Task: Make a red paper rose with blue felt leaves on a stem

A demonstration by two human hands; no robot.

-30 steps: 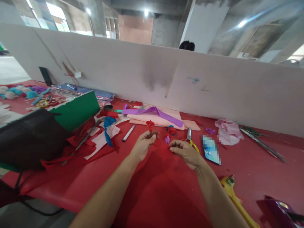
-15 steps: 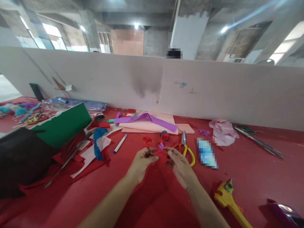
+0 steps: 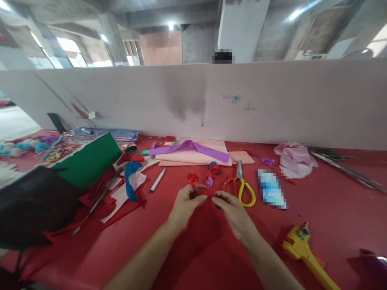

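Between my two hands is a small piece of red crepe paper [image 3: 208,192], pinched at both ends. My left hand [image 3: 185,204] grips its left end with thumb and fingertips. At the right end my right hand [image 3: 231,209] does the same. Just beyond the fingers lie a red paper flower [image 3: 192,178], a small purple paper bud [image 3: 209,181] and a red and blue paper flower [image 3: 214,167]. Scissors with red and yellow handles [image 3: 247,194] rest right beside my right hand. The red paper blends with the red table, so its exact outline is hard to make out.
A marker [image 3: 158,180] lies left of my hands. Purple paper strip [image 3: 208,152] rests on peach sheets [image 3: 181,158] at the back. A yellow glue gun [image 3: 305,249] is front right; a green board [image 3: 90,159] and dark bag [image 3: 33,205] stand left. A white partition [image 3: 136,100] closes the back.
The red paper now shows as a narrower band, and my right thumb and fingers have come closer to my left. The view has shifted slightly; other things lie as before.
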